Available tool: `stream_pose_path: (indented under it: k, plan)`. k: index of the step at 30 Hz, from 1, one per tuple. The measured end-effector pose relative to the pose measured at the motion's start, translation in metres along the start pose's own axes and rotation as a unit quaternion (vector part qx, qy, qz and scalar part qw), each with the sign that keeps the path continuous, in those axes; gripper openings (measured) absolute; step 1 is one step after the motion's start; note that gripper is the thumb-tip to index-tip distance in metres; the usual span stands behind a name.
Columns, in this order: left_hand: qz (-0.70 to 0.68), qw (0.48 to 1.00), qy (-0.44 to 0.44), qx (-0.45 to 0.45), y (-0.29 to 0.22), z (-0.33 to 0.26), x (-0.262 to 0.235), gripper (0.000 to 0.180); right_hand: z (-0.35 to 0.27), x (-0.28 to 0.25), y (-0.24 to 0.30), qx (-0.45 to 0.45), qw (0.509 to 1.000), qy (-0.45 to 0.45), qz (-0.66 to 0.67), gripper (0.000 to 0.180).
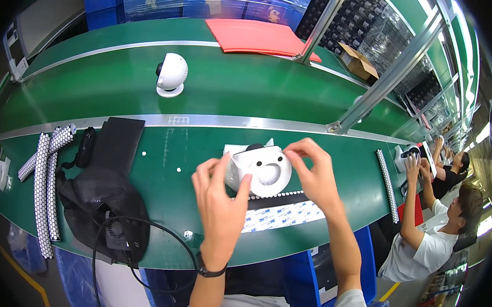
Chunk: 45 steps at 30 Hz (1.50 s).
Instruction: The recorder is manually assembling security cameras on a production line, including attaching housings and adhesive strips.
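I have both hands on the white round camera housing: my left hand clasps its left side with the thumb on its face, my right hand pinches its upper right edge. It sits on the green workbench, just above a strip of adhesive pads. A finished white dome camera stands well apart on the green conveyor belt.

Two bare forearms entering from the lower edge, a thin dark band around the left wrist, short light grey sleeves at the upper arms, left hand and right hand ungloved, no rings visible
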<state>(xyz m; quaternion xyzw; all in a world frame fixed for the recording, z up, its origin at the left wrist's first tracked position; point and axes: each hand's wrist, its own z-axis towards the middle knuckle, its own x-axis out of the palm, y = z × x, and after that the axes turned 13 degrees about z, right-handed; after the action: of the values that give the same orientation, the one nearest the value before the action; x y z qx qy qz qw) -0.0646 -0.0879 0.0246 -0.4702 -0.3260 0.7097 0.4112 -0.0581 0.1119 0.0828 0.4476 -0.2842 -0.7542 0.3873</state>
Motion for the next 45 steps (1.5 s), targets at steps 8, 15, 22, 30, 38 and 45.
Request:
stream_pose_path:
  k: [8, 15, 22, 30, 38, 45]
  plan:
    - [0.213, 0.966, 0.146, 0.033, 0.045, -0.04, -0.037, 0.048, -0.066, 0.031, 0.025, -0.268, 0.961, 0.031, -0.063, 0.025]
    - [0.063, 0.983, 0.172, 0.012, 0.041, -0.037, -0.049, 0.036, -0.081, 0.076, 0.021, -0.222, 0.968, 0.068, -0.09, 0.033]
    - [-0.084, 0.989, 0.123, -0.009, 0.035, -0.045, -0.056, 0.024, -0.075, 0.077, 0.038, -0.211, 0.967, 0.12, -0.072, 0.033]
    - [-0.104, 0.99, 0.087, -0.042, 0.032, -0.053, -0.056, 0.019, -0.068, 0.069, 0.058, -0.204, 0.956, 0.179, -0.107, 0.035]
    - [-0.094, 0.991, 0.084, -0.05, 0.027, -0.055, -0.059, 0.019, -0.068, 0.063, 0.064, -0.148, 0.969, 0.192, -0.054, 0.026]
    - [-0.104, 0.988, 0.097, -0.059, 0.024, -0.054, -0.06, 0.019, -0.073, 0.064, 0.056, -0.17, 0.971, 0.163, -0.033, 0.026]
